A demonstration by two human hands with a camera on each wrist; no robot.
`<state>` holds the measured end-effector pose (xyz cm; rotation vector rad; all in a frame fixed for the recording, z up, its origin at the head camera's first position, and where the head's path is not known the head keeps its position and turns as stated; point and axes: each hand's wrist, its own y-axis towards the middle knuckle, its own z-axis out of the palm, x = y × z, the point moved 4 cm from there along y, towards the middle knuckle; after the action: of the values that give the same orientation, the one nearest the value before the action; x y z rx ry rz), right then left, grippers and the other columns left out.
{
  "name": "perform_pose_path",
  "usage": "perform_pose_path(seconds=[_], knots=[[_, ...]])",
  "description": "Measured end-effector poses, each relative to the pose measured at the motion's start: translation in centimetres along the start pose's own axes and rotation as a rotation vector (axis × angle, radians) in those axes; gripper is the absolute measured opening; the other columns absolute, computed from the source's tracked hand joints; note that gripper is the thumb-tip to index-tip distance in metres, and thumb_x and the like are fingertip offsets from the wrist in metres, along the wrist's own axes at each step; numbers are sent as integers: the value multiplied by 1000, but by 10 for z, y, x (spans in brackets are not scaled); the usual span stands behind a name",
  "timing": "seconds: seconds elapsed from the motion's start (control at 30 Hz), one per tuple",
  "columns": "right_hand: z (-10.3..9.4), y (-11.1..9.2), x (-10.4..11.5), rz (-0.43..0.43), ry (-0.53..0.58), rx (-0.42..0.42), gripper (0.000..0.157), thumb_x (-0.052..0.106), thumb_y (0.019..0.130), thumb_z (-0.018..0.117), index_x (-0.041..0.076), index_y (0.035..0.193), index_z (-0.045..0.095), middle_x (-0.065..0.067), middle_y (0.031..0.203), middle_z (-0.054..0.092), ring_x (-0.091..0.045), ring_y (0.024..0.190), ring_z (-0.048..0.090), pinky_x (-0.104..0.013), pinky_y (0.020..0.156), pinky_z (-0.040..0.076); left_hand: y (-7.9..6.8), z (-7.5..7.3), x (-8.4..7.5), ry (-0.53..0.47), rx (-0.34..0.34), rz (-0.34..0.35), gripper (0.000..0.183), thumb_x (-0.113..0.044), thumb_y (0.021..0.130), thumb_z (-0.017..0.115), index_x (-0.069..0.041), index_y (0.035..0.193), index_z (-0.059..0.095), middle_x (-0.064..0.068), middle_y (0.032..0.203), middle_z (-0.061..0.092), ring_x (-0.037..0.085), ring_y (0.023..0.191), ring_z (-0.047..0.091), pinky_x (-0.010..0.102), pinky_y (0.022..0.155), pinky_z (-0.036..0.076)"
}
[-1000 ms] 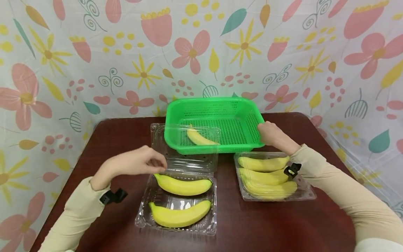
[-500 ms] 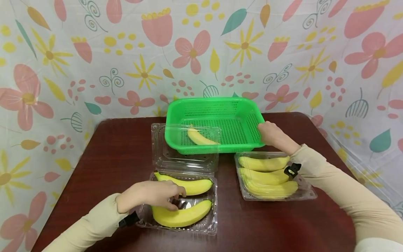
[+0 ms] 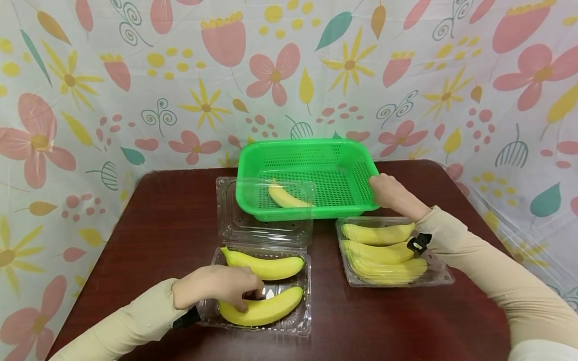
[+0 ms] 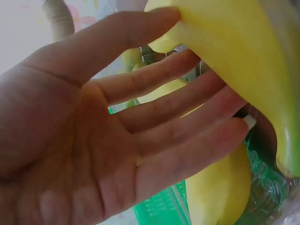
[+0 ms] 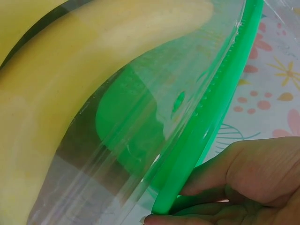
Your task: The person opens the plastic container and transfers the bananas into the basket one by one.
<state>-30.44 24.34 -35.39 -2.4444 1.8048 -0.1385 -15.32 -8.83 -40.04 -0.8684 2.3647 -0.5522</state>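
My left hand point(image 3: 221, 286) is over the near banana point(image 3: 275, 306) in the open clear plastic clamshell point(image 3: 308, 321). In the left wrist view its thumb lies against that banana point(image 4: 243, 51), and its fingers reach behind the fruit, with most fingertips hidden. A second banana point(image 3: 271, 265) lies farther back in the same clamshell. My right hand point(image 3: 393, 193) grips the right end of the green basket point(image 3: 307, 214). The right wrist view has the hand point(image 5: 248, 183) pinching the green rim point(image 5: 187, 164). One banana point(image 3: 284, 196) is inside the basket, partly seen through the raised clamshell lid point(image 3: 262, 233).
A closed clear clamshell point(image 3: 444, 281) with several bananas stands under my right forearm, in front of the basket. All rest on a dark red-brown table point(image 3: 361, 326). A flower-print curtain point(image 3: 289, 75) hangs behind the table.
My left hand has moved down and toward me, from the clamshell's hinge to the near banana, where thumb and fingers now straddle it. The right hand and basket stay still.
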Motion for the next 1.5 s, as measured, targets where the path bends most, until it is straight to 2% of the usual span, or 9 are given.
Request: perform_pose_path(seconds=[0.13,0.27,0.33,0.47,0.63,0.8,1.03,1.27,1.5], knots=[[1,-1,1,2,0,8,6,-11,84,56,-7,87,59,-13,68,47,-19,60,36,-29,54,29,1,5,-2,50,39,-33,20,-12,76,81,-17,87,64,-9,73,52,3,64,40,19,57,39],[1,-2,1,-2,-5,1,6,-11,84,56,-7,87,59,-13,69,47,-20,61,36,-30,55,29,1,10,-2,107,87,-87,33,-11,72,84,-20,98,67,-10,80,58,2,69,46,21,57,42],[0,-2,2,-7,-10,-3,6,-10,84,57,-8,88,60,-14,70,48,-21,62,38,-30,56,30,1,12,-3,137,93,-108,37,-12,70,85,-21,101,67,-11,81,59,2,71,48,22,56,43],[0,-2,3,-13,-16,-3,6,-10,83,58,-8,89,60,-15,72,51,-24,65,42,-32,58,32,1,14,-4,156,93,-133,33,-11,70,83,-21,94,63,-8,77,52,5,68,44,25,53,39],[0,-2,4,-11,-21,1,6,-10,83,59,-8,89,60,-16,74,52,-24,67,43,-33,59,32,2,17,-7,149,116,-87,28,-16,74,82,-21,90,61,-9,72,48,5,64,41,21,54,38],[-1,-1,2,-14,-20,-8,7,-11,83,56,-4,82,57,-15,71,50,-22,65,37,-33,58,30,2,16,-8,173,116,-65,29,-20,73,85,-20,90,61,-11,70,49,3,62,42,19,55,40],[-4,0,2,-1,-11,-10,6,-10,83,57,-4,83,57,-13,68,49,-20,62,36,-32,56,30,-3,8,-6,126,57,-72,30,-15,69,85,-19,83,58,-10,69,48,4,60,41,19,55,40],[-4,-1,2,-3,-13,-13,7,-11,84,55,-4,82,56,-14,68,49,-20,62,37,-31,56,30,-10,-4,-4,136,-19,-52,33,-16,67,84,-20,77,53,-10,66,45,5,57,39,20,54,39],[-1,0,1,-6,-7,-16,10,-13,83,55,-3,80,56,-12,67,47,-18,60,34,-30,55,28,-24,-22,3,140,-152,-42,34,-18,63,81,-18,83,54,-10,67,43,5,58,39,22,52,38]])
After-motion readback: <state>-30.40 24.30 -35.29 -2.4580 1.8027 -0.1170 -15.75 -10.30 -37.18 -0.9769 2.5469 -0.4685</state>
